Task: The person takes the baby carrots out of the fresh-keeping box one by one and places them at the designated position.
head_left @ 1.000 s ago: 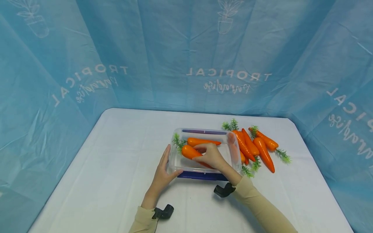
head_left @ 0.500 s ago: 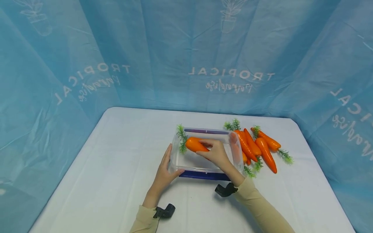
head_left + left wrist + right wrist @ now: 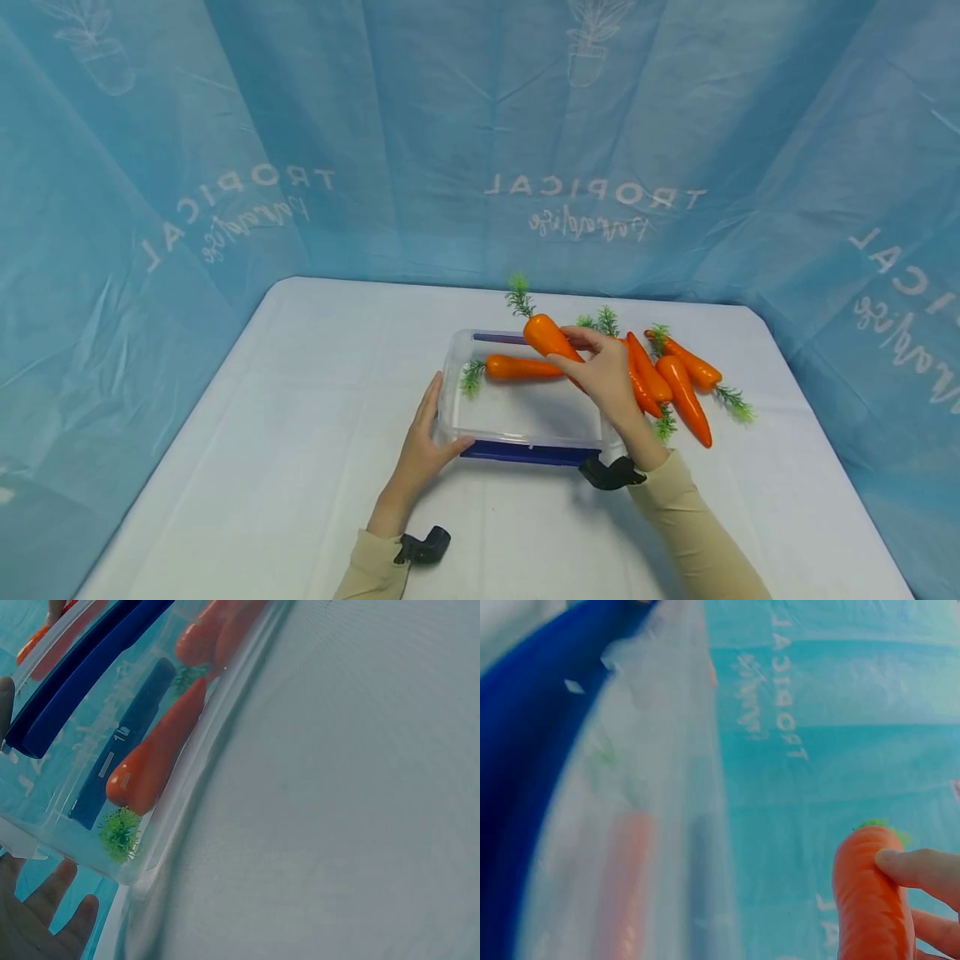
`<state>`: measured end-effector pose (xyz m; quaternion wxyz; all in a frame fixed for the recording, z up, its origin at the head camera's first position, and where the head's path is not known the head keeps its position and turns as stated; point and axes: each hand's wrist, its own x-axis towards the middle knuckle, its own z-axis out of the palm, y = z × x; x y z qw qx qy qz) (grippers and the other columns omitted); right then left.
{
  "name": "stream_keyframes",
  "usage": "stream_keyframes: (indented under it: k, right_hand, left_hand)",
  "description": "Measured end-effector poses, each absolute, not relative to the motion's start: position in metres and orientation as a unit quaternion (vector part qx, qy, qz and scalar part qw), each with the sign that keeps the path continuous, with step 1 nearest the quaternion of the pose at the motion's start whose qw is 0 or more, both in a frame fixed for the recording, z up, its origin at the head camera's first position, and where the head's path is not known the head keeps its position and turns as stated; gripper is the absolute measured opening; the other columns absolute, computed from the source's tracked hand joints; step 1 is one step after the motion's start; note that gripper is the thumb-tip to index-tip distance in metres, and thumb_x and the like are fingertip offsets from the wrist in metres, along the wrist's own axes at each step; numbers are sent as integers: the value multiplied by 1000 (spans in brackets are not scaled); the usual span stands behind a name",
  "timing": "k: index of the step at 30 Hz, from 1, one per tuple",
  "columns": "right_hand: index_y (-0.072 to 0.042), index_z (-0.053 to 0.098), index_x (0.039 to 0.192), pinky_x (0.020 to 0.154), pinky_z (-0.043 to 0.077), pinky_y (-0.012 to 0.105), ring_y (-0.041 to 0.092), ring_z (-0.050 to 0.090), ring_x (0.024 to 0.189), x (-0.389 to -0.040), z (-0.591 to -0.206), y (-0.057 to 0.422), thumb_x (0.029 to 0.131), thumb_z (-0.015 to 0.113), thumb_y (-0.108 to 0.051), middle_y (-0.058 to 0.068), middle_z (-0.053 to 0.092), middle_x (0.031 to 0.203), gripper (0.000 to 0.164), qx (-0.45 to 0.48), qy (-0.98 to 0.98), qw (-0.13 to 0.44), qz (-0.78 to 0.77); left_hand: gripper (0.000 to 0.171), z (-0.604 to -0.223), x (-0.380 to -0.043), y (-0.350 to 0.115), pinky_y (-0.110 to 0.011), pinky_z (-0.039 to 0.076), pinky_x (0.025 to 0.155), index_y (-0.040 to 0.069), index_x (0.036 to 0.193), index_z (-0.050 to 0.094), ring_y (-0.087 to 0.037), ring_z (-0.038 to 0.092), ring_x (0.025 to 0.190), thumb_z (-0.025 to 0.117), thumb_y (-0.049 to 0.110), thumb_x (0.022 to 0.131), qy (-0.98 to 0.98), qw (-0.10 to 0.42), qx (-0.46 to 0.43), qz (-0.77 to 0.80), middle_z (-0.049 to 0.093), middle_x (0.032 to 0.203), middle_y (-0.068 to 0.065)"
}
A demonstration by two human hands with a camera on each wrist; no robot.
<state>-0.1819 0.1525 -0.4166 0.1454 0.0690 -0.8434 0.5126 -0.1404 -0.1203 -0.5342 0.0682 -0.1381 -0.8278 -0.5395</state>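
Observation:
My right hand (image 3: 609,375) pinches an orange toy carrot (image 3: 546,335) between thumb and fingers. It is tilted over the back right part of a clear plastic container (image 3: 510,437), its leafy green end pointing up and left. The right wrist view shows the ridged orange carrot (image 3: 870,889) with thumb and fingers on it. Inside the container lies another carrot (image 3: 521,367), leaves to the left; the left wrist view shows that carrot (image 3: 150,765) through the wall. My left hand (image 3: 420,446) rests against the container's left side, fingers straight and thumb at the front left corner.
Several more orange carrots (image 3: 684,400) with green tops lie in a loose pile right of the container, partly behind my right hand. A blue clip (image 3: 525,452) runs along the container's front. A blue printed curtain (image 3: 420,208) surrounds the white table (image 3: 300,433).
My right hand has lifted the carrot up and out to the right, from inside the container to over its back right part. The other carrot stays inside. My left hand has kept its place.

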Motion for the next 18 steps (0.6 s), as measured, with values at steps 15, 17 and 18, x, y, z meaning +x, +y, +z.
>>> stream_keyframes:
  k: [15, 17, 18]
  right_hand:
    - [-3, 68, 115, 72, 47, 4, 2, 59, 86, -186, -424, 214, 78, 79, -21, 18, 70, 108, 43, -37, -839, 191, 507]
    - [-2, 68, 114, 73, 46, 4, 0, 59, 84, -187, -429, 221, 78, 79, -19, 18, 70, 108, 42, -43, -839, 203, 503]
    - [-1, 68, 114, 73, 46, 5, 2, 59, 85, -187, -430, 224, 78, 79, -18, 18, 69, 108, 41, -44, -838, 207, 503]
  left_hand:
    - [103, -539, -141, -120, -58, 19, 117, 35, 153, 10, -29, 16, 148, 79, 26, 76, -828, 55, -121, -544, 15, 162, 0]
    - [104, -539, -142, -119, -58, 19, 117, 35, 153, 10, -30, 16, 148, 79, 25, 76, -828, 54, -120, -545, 15, 162, 0]
    - [103, -539, -142, -119, -58, 19, 117, 35, 153, 10, -29, 16, 149, 79, 24, 76, -827, 54, -120, -547, 15, 162, 0]
